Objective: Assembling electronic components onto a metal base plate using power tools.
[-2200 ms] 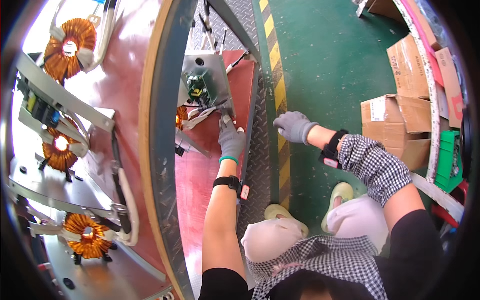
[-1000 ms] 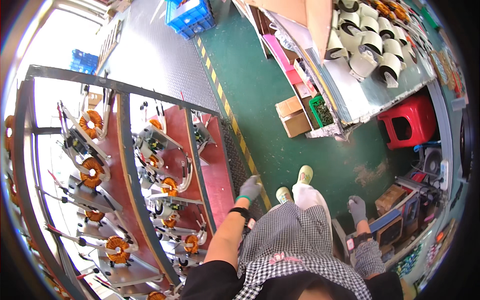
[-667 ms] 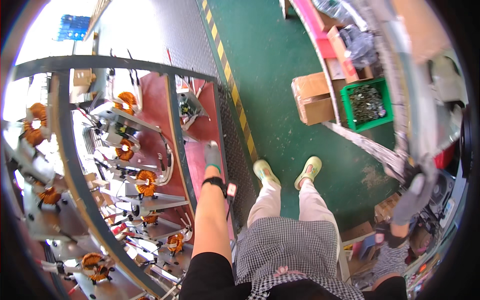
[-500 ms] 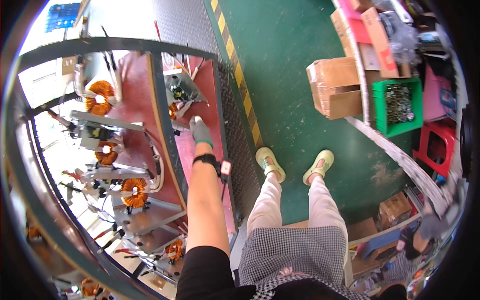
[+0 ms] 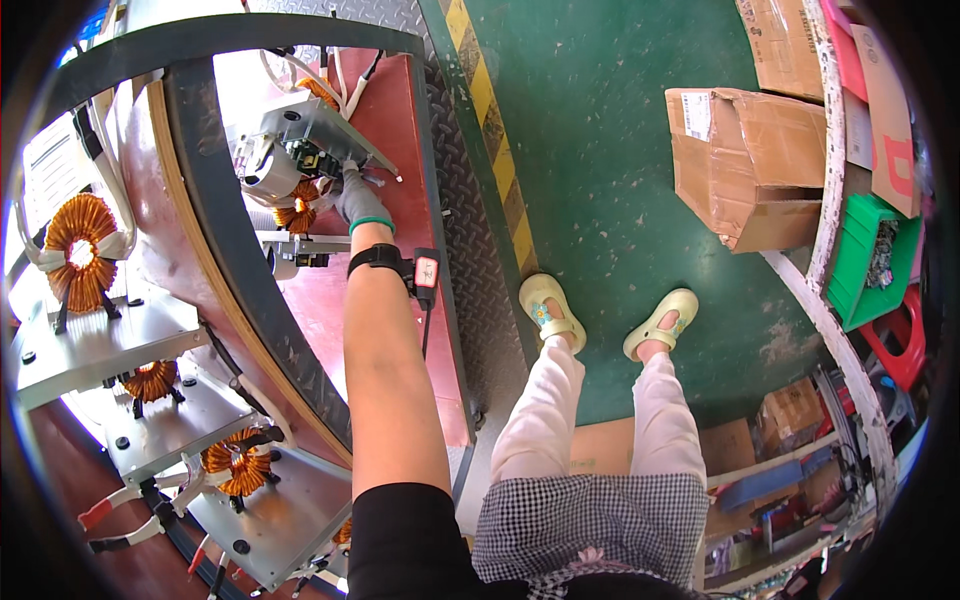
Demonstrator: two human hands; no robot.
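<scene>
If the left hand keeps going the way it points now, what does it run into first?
Most likely the grey metal fixture just ahead of the gloved left hand, with the copper coil beside it. The fingertips already look at its edge, though depth is unclear.

The gloved left hand (image 5: 358,197) reached in under the grey metal bracket (image 5: 300,125), and its fingertips were lost behind it, so whether they gripped anything could not be told. The orange coil (image 5: 297,213) beside it was half hidden by the bracket. The right hand was out of the picture. Contents of the green bin (image 5: 868,262) were too small to make out, and the cardboard box (image 5: 752,150) had its opening turned away.
</scene>
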